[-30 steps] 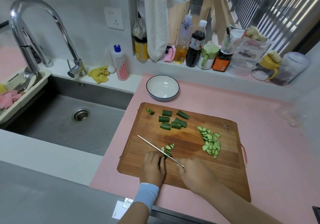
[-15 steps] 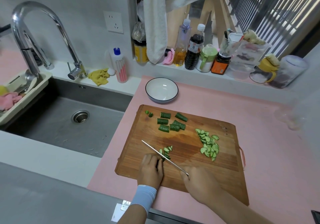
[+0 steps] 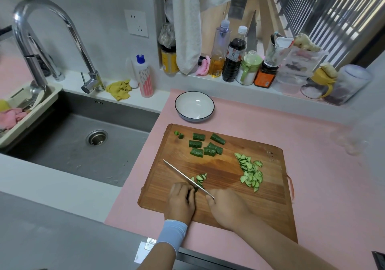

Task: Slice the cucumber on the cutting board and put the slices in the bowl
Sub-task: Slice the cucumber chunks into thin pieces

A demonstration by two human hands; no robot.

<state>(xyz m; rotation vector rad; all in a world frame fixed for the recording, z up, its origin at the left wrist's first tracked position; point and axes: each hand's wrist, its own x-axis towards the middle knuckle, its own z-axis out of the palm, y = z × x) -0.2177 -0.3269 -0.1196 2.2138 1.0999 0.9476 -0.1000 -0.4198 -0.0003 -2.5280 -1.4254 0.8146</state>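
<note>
A wooden cutting board (image 3: pixel 225 186) lies on the pink mat. Several uncut cucumber chunks (image 3: pixel 206 145) sit at its far left, and a heap of thin slices (image 3: pixel 251 171) lies right of centre. My left hand (image 3: pixel 181 201) holds a cucumber piece (image 3: pixel 195 188) down with curled fingers near the front edge. My right hand (image 3: pixel 227 209) grips the knife (image 3: pixel 185 177), whose blade angles far-left across that piece. A few fresh slices (image 3: pixel 201 177) lie just beyond the blade. The white bowl (image 3: pixel 194 106) stands empty beyond the board.
A steel sink (image 3: pixel 83 142) with a tall tap (image 3: pixel 37 32) lies to the left. Bottles and jars (image 3: pixel 235 61) line the ledge behind the bowl. A yellow cloth (image 3: pixel 119 90) and a detergent bottle (image 3: pixel 144 77) sit by the tap. A drying tray (image 3: pixel 23 107) is far left.
Both hands stay at the board's front edge with the knife on the same piece. The knife blade has shifted slightly between strokes; the small pile of fresh slices sits beside it.
</note>
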